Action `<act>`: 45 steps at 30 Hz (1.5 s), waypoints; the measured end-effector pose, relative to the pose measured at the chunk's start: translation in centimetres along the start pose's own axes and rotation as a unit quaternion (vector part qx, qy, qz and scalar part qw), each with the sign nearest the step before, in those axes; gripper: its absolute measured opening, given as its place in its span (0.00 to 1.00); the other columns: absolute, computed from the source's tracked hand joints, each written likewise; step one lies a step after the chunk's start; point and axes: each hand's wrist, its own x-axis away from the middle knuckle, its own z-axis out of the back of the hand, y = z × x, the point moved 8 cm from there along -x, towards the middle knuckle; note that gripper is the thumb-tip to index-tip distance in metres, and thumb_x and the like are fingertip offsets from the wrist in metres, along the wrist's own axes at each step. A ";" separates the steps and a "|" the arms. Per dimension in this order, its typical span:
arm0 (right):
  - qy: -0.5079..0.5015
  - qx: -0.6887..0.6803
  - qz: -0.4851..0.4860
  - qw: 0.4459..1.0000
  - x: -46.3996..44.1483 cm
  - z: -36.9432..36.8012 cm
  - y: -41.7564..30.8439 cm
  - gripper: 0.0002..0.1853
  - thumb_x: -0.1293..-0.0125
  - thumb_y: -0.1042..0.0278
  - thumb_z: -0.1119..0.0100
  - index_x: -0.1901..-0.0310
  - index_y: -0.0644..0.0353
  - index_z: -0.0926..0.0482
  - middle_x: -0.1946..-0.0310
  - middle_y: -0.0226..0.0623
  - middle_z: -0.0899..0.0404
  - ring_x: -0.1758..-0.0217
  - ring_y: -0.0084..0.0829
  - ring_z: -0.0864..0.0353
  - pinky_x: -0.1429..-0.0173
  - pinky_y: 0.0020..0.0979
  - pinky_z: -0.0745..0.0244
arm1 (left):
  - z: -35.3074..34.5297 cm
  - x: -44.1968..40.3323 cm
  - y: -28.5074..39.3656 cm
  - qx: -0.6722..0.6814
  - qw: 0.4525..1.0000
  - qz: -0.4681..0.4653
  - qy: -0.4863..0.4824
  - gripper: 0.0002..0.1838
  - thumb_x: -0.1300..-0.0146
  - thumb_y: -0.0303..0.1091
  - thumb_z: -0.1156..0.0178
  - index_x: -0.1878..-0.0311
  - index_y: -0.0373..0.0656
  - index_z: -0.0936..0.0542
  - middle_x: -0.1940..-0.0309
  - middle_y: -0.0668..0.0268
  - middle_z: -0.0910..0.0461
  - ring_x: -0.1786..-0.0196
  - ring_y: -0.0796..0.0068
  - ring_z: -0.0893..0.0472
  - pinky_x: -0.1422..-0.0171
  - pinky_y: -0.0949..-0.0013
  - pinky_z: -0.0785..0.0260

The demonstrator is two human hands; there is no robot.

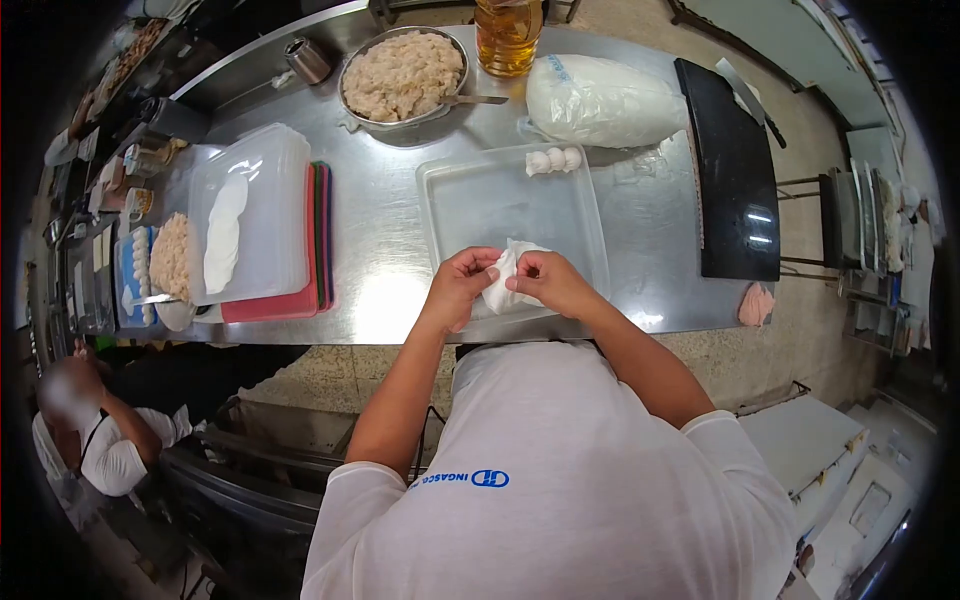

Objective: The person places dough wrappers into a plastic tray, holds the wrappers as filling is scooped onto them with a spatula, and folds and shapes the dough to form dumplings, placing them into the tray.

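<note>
Above the near edge of a clear plastic tray (432,205), my left hand (466,287) and my right hand (548,284) pinch a thin white dough wrapper (513,262) between thumbs and fingers. Its edges stand up between my hands; whether filling sits inside is hidden. A short row of white dumplings (553,160) lies in the tray's far right corner. To the left, a strip of white wrappers (226,232) rests on a translucent plastic box (272,190).
Coloured cutting boards (318,240) lie under the box. Across the steel table stand a bowl of minced filling (404,76) with a utensil handle, an oil bottle (506,40) and a bulky white plastic bag (605,102). A black board (735,180) lies right, near a knife (752,100). Another person (115,435) is lower left.
</note>
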 end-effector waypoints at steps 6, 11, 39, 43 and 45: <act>-0.009 -0.063 -0.014 0.998 0.9 0.3 0.5 0.14 0.32 0.64 0.28 0.70 0.59 0.24 0.75 0.22 0.27 0.70 0.18 0.34 0.66 0.28 0.37 | -0.6 -0.9 -0.3 0.045 0.998 0.017 -0.045 0.15 0.29 0.19 0.39 0.41 0.36 0.19 0.51 0.64 0.16 0.50 0.76 0.17 0.43 0.70 0.23; -0.009 -0.050 -0.016 0.999 1.1 0.1 1.2 0.15 0.31 0.63 0.28 0.70 0.60 0.24 0.75 0.22 0.28 0.70 0.18 0.34 0.66 0.28 0.37 | -0.9 -1.0 -0.3 0.036 0.998 0.008 -0.052 0.14 0.28 0.20 0.39 0.41 0.36 0.19 0.51 0.64 0.15 0.50 0.77 0.17 0.43 0.69 0.23; 0.047 0.059 0.088 0.993 -0.8 2.3 1.3 0.17 0.34 0.58 0.27 0.55 0.64 0.17 0.59 0.40 0.17 0.60 0.31 0.17 0.55 0.34 0.21 | 0.9 0.6 -1.0 0.005 0.997 -0.031 0.065 0.22 0.36 0.15 0.40 0.38 0.38 0.19 0.51 0.70 0.21 0.48 0.79 0.21 0.38 0.73 0.27; 0.083 0.131 0.064 0.986 -0.7 1.8 0.9 0.16 0.35 0.58 0.28 0.61 0.65 0.17 0.67 0.41 0.16 0.64 0.34 0.17 0.60 0.37 0.23 | 1.4 0.4 -0.6 -0.044 0.996 -0.037 0.069 0.23 0.36 0.19 0.37 0.37 0.40 0.18 0.51 0.68 0.21 0.48 0.78 0.21 0.39 0.72 0.27; 0.091 0.103 0.018 0.990 -0.3 1.5 1.5 0.15 0.35 0.59 0.29 0.62 0.65 0.18 0.70 0.41 0.16 0.67 0.34 0.17 0.61 0.37 0.24 | 1.4 0.3 -0.2 -0.093 0.989 -0.051 0.099 0.22 0.35 0.21 0.36 0.37 0.40 0.18 0.51 0.65 0.21 0.48 0.73 0.21 0.40 0.68 0.27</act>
